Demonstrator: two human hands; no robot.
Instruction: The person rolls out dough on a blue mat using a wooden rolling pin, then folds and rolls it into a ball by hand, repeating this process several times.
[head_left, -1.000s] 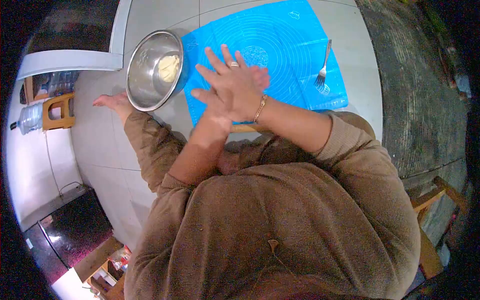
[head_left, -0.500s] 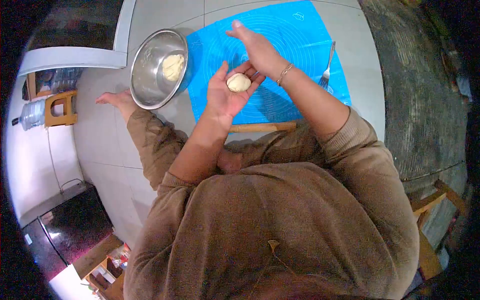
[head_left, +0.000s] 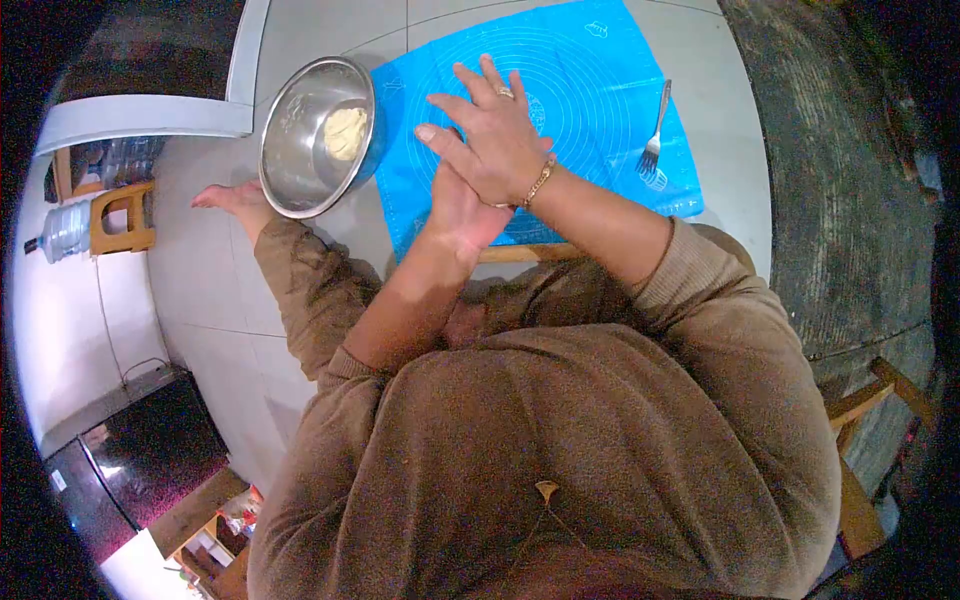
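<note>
On the left I see a round shiny steel bowl (head_left: 290, 175) with a pale lump of dough (head_left: 345, 132) inside, just beside the blue silicone baking mat (head_left: 600, 100). Above the mat's left part the left hand (head_left: 462, 212) lies under the right hand (head_left: 495, 140), whose fingers are stretched flat and slightly spread; the left fingers are covered, so I cannot tell their state. Further right, a metal fork (head_left: 653, 130) lies on the mat.
</note>
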